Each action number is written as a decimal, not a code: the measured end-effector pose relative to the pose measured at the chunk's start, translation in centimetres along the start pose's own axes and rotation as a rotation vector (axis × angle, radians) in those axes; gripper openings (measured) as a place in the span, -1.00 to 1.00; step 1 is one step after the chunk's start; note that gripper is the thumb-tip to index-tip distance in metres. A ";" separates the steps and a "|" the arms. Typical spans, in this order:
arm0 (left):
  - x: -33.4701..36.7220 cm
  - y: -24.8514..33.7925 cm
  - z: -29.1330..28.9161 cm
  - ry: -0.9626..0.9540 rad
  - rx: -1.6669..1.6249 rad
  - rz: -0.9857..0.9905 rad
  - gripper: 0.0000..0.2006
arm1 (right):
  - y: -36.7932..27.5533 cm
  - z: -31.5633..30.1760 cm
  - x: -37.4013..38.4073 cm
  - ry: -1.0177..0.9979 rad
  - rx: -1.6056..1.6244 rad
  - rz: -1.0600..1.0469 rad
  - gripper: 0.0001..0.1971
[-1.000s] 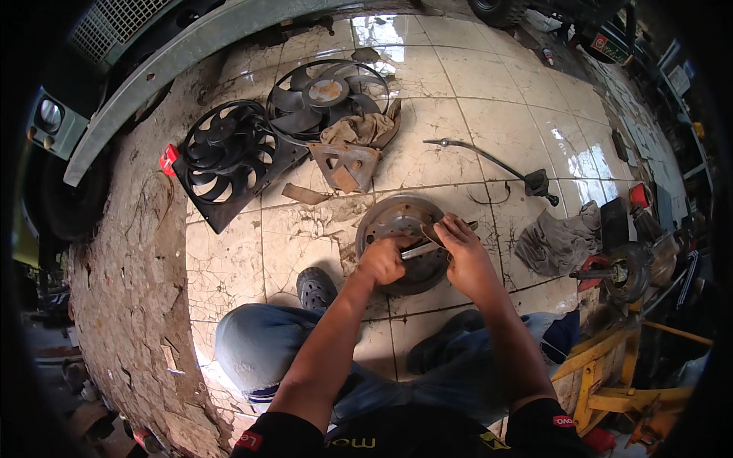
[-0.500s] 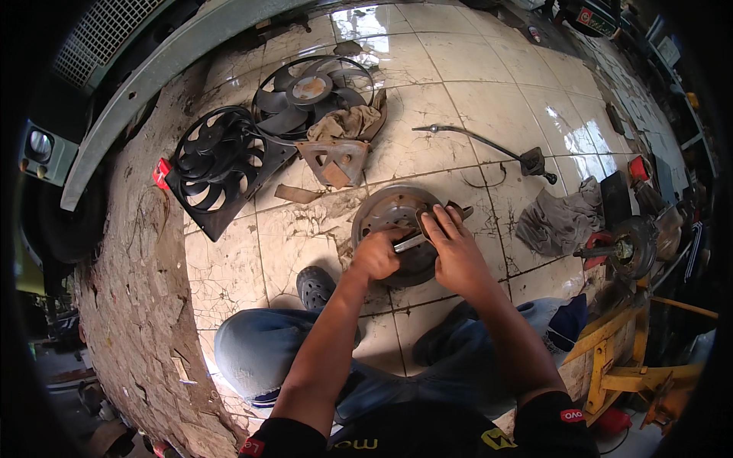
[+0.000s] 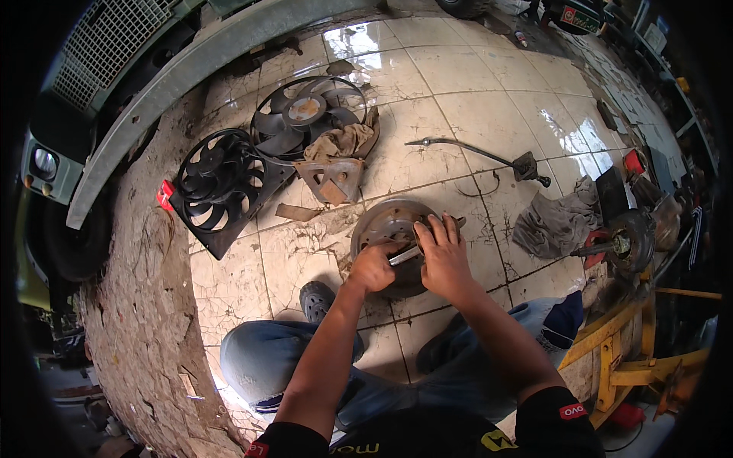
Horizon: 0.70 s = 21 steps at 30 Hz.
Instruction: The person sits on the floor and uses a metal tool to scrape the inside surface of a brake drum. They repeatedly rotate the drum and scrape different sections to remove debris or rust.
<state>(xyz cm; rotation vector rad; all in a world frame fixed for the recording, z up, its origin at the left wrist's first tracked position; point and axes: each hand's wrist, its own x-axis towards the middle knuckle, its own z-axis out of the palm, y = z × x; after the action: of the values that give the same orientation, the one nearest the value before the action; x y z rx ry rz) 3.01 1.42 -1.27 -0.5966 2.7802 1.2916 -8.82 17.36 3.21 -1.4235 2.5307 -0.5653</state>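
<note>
On the floor tiles before me lies a round, rusty brown metal drum-like plate [image 3: 379,219] with holes in its face. My left hand [image 3: 372,267] is closed round a silver metal bar [image 3: 405,256], over the plate's near left part. Fingers together, my right hand [image 3: 444,263] presses over a dark curved metal piece [image 3: 460,222] on the plate's right side and grips it. Most of that piece is hidden beneath the fingers. The bar's right end reaches the right hand, and I cannot tell whether it touches the piece.
Two black radiator fans [image 3: 217,179] lie at the far left, beside a rusty bracket [image 3: 330,177] with a brown rag [image 3: 341,143]. A bent rod [image 3: 477,153] lies beyond the plate. To the right are a grey cloth [image 3: 556,221], a wheel hub [image 3: 628,240] and a yellow metal frame [image 3: 611,366].
The view has tilted slightly, so the floor things sit lower in it. Both hands stay at the plate with the same holds, the right fingers shifted a little.
</note>
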 end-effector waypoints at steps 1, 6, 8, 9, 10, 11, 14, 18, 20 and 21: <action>-0.1 -0.1 0.1 -0.001 0.003 0.011 -0.45 | -0.2 -0.1 -0.4 -0.011 -0.004 0.013 -0.21; -0.4 0.2 0.0 -0.025 0.019 0.019 -0.42 | -1.7 -0.4 -2.0 -0.047 -0.100 0.074 -0.18; -0.3 0.0 0.1 -0.018 0.009 0.016 -0.42 | -0.5 0.9 -1.7 0.021 -0.158 0.021 -0.18; -0.1 0.0 -0.1 -0.004 0.007 0.021 -0.42 | -0.3 0.7 -0.9 0.065 -0.190 -0.012 -0.18; 0.1 -0.6 -0.1 0.002 0.014 0.045 -0.45 | -0.3 0.4 -0.4 0.020 -0.158 0.021 -0.18; -0.1 -0.9 -0.1 -0.010 0.006 0.035 -0.46 | -0.3 0.2 0.1 -0.024 -0.126 0.053 -0.18; 0.2 -0.7 0.2 -0.014 0.012 0.059 -0.49 | 1.4 -0.7 1.8 -0.148 -0.071 0.194 -0.19; -0.5 -0.8 0.7 0.013 0.051 0.064 -0.49 | 1.0 -1.1 1.5 -0.146 -0.054 0.224 -0.16; 0.1 -0.9 0.7 0.016 0.026 0.059 -0.50 | 1.2 -0.9 0.9 -0.089 -0.057 0.161 -0.15; 0.1 -1.2 0.8 0.019 0.008 0.057 -0.52 | 1.2 -0.3 0.6 -0.064 -0.064 0.100 -0.15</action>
<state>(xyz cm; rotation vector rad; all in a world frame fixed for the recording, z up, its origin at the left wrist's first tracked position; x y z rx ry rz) 3.25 1.27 -2.75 -0.5355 2.8367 1.2906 -10.20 17.53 3.01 -1.3042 2.5740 -0.4192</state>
